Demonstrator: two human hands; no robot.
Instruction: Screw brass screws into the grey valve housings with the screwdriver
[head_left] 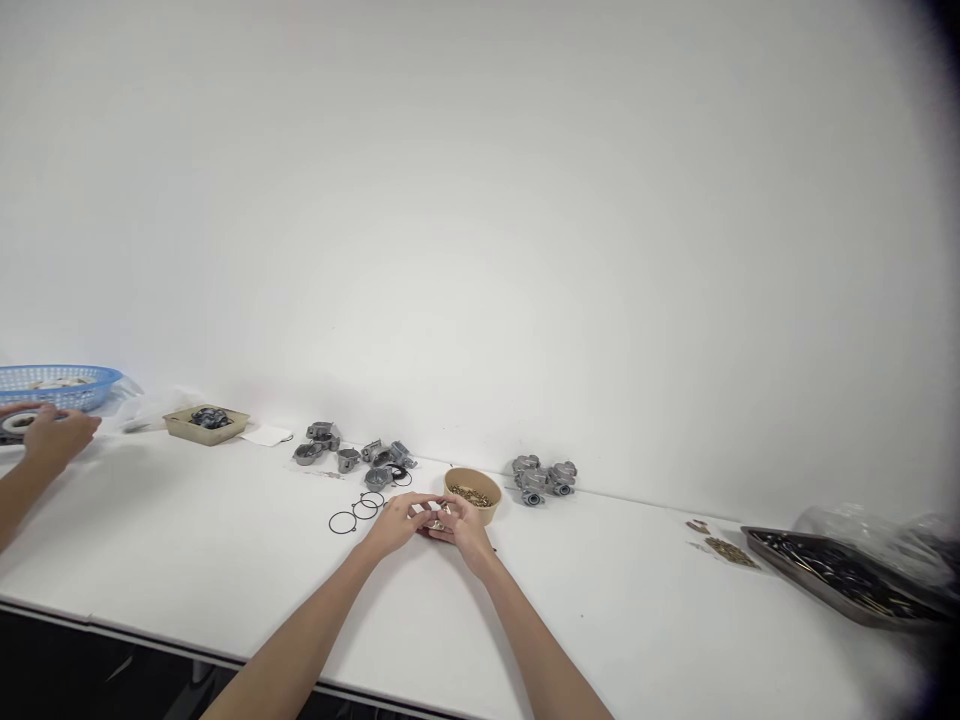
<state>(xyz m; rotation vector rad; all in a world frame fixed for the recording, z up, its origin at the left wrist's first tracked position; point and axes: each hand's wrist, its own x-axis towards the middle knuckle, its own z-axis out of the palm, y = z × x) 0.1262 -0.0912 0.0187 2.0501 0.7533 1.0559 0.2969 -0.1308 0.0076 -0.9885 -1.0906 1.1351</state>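
Note:
My left hand (pixel 399 522) and my right hand (pixel 463 526) meet over the white table (pixel 187 540), fingers pinched together around a small metal part (pixel 437 518) held between them. Just behind my right hand stands a tan bowl (pixel 472 492) of small brass pieces. Black O-rings (pixel 355 514) lie on the table left of my left hand. A cluster of grey metal housings (pixel 352 452) sits behind the rings, and a second grey cluster (pixel 543 478) is right of the bowl.
Another person's hand (pixel 54 434) rests at the far left near a blue basket (pixel 57 384). A shallow tan tray (pixel 205 422) holds dark parts. A dark metal tray (pixel 840 572) with plastic bags is at the right; small brass parts (pixel 721 546) lie beside it.

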